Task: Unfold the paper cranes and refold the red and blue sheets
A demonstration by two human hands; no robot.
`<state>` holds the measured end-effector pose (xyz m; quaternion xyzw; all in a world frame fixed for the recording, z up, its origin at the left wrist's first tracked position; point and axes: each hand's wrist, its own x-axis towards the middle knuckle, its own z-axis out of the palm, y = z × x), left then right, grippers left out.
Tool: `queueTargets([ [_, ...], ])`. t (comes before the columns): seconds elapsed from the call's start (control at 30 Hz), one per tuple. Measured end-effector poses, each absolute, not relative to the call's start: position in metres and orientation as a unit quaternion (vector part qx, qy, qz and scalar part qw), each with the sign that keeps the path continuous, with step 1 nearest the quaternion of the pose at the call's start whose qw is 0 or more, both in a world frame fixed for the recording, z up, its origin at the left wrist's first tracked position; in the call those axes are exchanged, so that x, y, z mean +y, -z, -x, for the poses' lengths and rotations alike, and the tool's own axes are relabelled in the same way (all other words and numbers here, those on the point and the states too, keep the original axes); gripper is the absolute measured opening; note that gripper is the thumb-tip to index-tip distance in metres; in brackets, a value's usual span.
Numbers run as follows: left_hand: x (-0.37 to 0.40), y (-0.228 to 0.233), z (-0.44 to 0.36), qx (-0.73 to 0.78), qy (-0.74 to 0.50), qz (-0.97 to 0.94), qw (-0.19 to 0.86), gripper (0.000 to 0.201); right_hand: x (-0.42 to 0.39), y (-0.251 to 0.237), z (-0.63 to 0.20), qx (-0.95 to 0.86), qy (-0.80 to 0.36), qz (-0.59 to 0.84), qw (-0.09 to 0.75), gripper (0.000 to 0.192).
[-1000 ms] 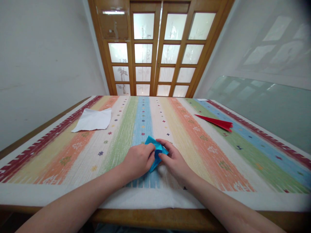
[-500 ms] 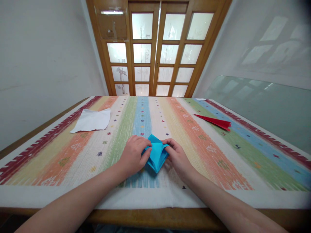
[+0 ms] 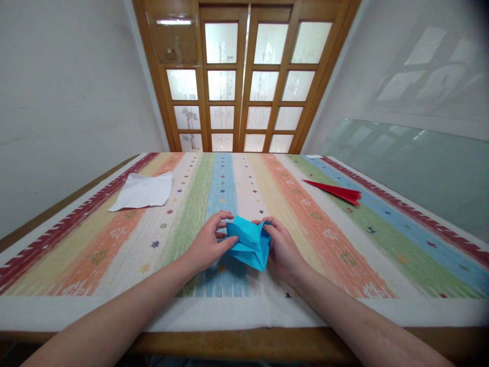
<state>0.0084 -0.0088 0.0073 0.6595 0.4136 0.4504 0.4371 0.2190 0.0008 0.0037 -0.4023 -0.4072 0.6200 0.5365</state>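
Note:
A piece of folded blue origami paper [image 3: 248, 244] is between my two hands, just above the striped tablecloth near the front. Its layers stand partly apart, with a pocket showing at the right side. My left hand [image 3: 212, 239] has its thumb on the paper's left edge; the index and other fingers are spread behind that edge. My right hand [image 3: 280, 242] pinches the right edge between thumb and fingers. Some of the right fingertips are hidden behind the paper.
A white sheet of paper [image 3: 142, 191] lies at the back left of the striped tablecloth [image 3: 198, 199]. On the right is a narrow folded red paper [image 3: 336, 192]. Wooden doors with glass panes [image 3: 240, 81] stand beyond the table, and a glass panel [image 3: 401, 168] leans along the right wall.
The blue paper has turned, its lower point swinging to the right, and its layers have opened wider. My left fingers have spread, while the right hand still pinches its side.

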Motion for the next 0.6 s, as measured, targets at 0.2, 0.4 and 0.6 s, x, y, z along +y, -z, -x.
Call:
queueTargets([
  [0.2,-0.0051,-0.0007,-0.0092,0.381,-0.454,-0.598,0.540,0.049,0.0026,-0.0024,-0.2192,-0.394,-0.609,0.421,0.544,0.019],
  [0.4,-0.0040,-0.0026,-0.0082,0.382,-0.476,-0.599,0.518,0.024,0.0026,-0.0024,-0.2188,-0.404,-0.611,0.421,0.535,0.020],
  [0.6,-0.0009,-0.0031,-0.0061,0.415,-0.472,-0.591,0.506,0.019,0.0004,-0.0001,-0.2220,-0.531,-0.532,0.416,0.511,0.029],
])
